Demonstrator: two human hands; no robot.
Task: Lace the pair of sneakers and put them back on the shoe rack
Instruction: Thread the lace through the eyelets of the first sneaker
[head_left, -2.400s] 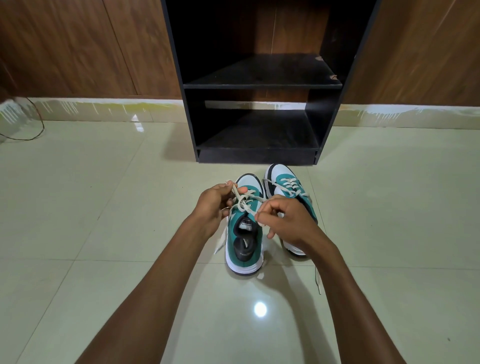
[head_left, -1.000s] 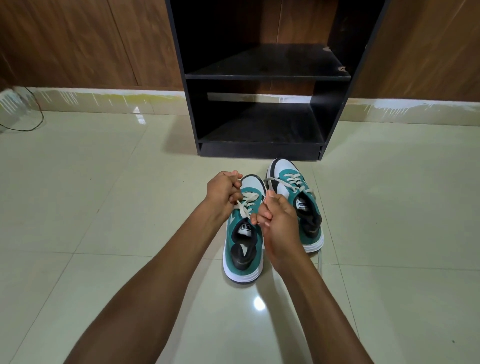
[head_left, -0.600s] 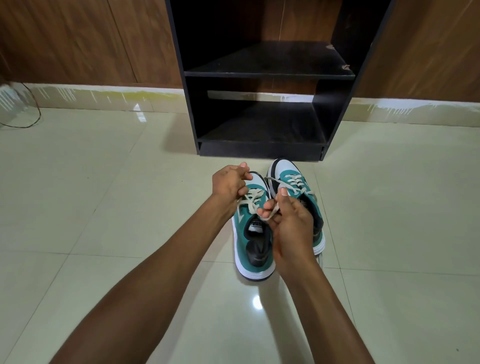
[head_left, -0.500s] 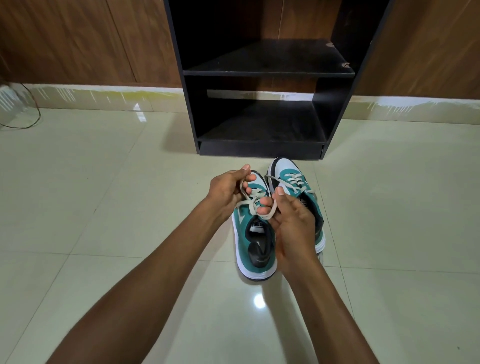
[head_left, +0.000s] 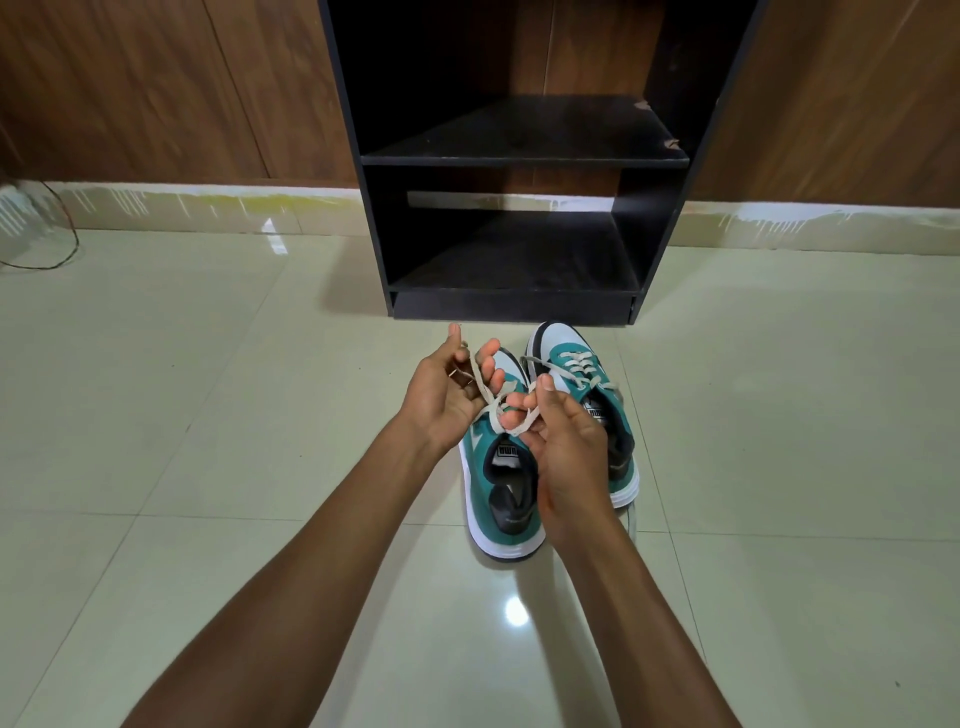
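Observation:
Two teal-and-white sneakers stand side by side on the floor, toes toward the rack. Over the left sneaker (head_left: 501, 488) both hands work its beige lace (head_left: 498, 413). My left hand (head_left: 447, 400) has the palm turned up, fingers loosely spread, with a lace strand running across it. My right hand (head_left: 563, 441) pinches a lace loop between thumb and fingertips. The right sneaker (head_left: 576, 374) has its lace threaded and lies partly behind my right hand. The black shoe rack (head_left: 524, 161) stands just beyond, with two shelves bare.
Glossy cream floor tiles surround the shoes. A wood-panelled wall runs behind the rack, with a white skirting at its foot. A thin dark cable (head_left: 62, 249) loops on the floor at the far left. A loose lace end (head_left: 632, 519) trails behind the right sneaker.
My left hand has opened from a fist and turned palm up, with the lace drawn across it. My right hand keeps its pinch on the loop. The left sneaker slid slightly right.

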